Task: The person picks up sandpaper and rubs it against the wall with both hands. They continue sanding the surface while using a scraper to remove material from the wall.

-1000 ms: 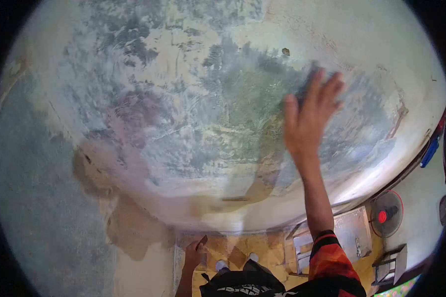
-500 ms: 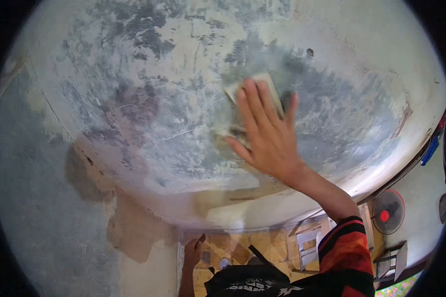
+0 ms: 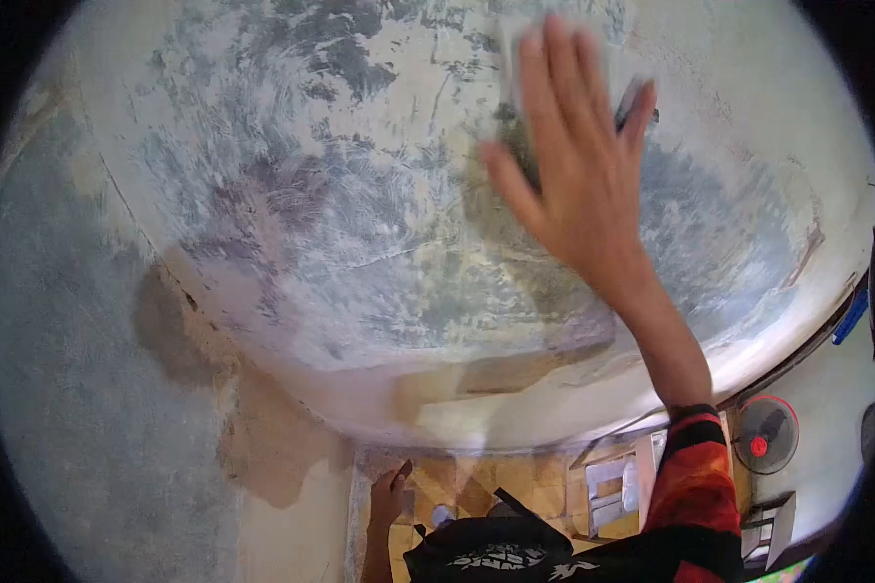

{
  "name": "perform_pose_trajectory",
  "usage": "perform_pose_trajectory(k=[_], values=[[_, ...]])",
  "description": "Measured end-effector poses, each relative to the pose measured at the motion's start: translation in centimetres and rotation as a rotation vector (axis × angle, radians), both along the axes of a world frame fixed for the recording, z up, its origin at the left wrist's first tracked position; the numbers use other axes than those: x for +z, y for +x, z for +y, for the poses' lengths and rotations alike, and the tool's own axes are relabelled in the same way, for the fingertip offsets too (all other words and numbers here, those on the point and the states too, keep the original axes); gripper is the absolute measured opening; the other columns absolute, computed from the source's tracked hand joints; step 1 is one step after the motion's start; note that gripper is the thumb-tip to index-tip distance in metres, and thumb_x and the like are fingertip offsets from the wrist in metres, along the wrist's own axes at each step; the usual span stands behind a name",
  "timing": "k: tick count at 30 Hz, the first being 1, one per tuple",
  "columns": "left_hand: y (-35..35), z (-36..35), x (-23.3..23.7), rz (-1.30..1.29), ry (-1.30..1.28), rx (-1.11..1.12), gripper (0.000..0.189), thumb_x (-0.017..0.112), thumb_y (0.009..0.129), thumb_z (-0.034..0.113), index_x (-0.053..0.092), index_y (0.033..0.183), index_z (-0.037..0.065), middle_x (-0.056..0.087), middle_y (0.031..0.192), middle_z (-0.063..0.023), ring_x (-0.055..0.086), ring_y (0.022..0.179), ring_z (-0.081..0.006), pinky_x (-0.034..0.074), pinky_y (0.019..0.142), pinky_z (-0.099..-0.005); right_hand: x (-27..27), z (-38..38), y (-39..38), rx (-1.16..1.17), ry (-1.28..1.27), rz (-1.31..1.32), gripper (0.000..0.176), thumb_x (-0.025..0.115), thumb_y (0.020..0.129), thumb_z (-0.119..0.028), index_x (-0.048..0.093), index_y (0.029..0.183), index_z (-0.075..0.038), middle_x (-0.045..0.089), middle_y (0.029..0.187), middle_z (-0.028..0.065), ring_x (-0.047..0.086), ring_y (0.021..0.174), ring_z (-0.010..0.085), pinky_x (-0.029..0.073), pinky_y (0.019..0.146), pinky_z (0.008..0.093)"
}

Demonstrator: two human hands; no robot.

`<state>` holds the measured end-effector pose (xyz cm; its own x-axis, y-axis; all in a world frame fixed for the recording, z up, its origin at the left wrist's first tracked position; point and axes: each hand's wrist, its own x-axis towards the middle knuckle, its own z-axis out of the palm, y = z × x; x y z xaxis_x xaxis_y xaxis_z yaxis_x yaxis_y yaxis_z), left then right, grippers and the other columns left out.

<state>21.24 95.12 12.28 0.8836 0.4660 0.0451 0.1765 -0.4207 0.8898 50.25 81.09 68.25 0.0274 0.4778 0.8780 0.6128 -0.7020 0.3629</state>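
Observation:
My right hand lies spread against the wall, its fingers pointing up, pressing a pale sheet of sandpaper to the surface. Motion blurs the fingertips and the sheet, and the hand covers most of it. Around the hand, the wall is patchy grey and white with scrape marks. My left hand is low down beside the wall corner, with its fingers curled. Whatever may be in it is hidden.
A bluish-grey side wall meets the work wall at the left. Below are a yellow tiled floor, a pale wooden chair, and a fan with a red rim at the right. A blue item hangs at the right edge.
My right hand has moved up and slightly right across the wall, taking the sandpaper with it. My left hand stays low, almost unchanged. The view has shifted slightly.

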Motion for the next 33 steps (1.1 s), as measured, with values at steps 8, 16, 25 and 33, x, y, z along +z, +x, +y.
perform_pose_trajectory(k=[8, 16, 25, 33], values=[[-0.5, 0.0, 5.1, 0.036, 0.025, 0.045, 0.025, 0.055, 0.096, 0.016, 0.064, 0.111, -0.002, 0.066, 0.099, -0.0232, 0.065, 0.092, -0.0393, 0.050, 0.080, -0.0429, -9.2, 2.2, 0.9, 0.209, -0.543, 0.012, 0.075, 0.056, 0.090, -0.044, 0.033, 0.153, -0.011, 0.028, 0.160, 0.0067, 0.021, 0.149, 0.0207, 0.022, 0.113, 0.0633], [-1.2, 1.6, 7.4, 0.014, 0.017, 0.157, 0.026, 0.053, 0.099, 0.019, 0.063, 0.110, -0.002, 0.061, 0.082, -0.0186, 0.060, 0.073, -0.0312, 0.048, 0.069, -0.0406, -7.1, 1.5, 1.2, 0.253, -0.577, 0.047, 0.069, 0.058, 0.090, -0.037, 0.034, 0.151, -0.014, 0.030, 0.159, 0.0068, 0.026, 0.147, 0.0184, 0.018, 0.118, 0.0562], [0.9, 2.9, 9.6, -0.125, 0.042, 0.214, 0.027, 0.051, 0.101, 0.021, 0.061, 0.109, -0.003, 0.060, 0.085, -0.0171, 0.058, 0.072, -0.0281, 0.045, 0.066, -0.0374, -2.6, -2.7, 1.4, -0.017, -0.448, -0.002, 0.069, 0.057, 0.093, -0.036, 0.029, 0.155, -0.020, 0.026, 0.161, 0.0016, 0.027, 0.147, 0.0161, 0.017, 0.115, 0.0611], [4.1, 1.9, 14.2, -0.205, -0.014, 0.304, 0.035, 0.046, 0.103, 0.020, 0.060, 0.126, -0.002, 0.064, 0.110, -0.0151, 0.060, 0.100, -0.0241, 0.046, 0.089, -0.0359, -0.8, -4.1, 0.9, -0.105, -0.270, -0.041, 0.070, 0.051, 0.095, -0.043, 0.027, 0.155, -0.020, 0.024, 0.162, 0.0006, 0.021, 0.149, 0.0188, 0.020, 0.112, 0.0663]])
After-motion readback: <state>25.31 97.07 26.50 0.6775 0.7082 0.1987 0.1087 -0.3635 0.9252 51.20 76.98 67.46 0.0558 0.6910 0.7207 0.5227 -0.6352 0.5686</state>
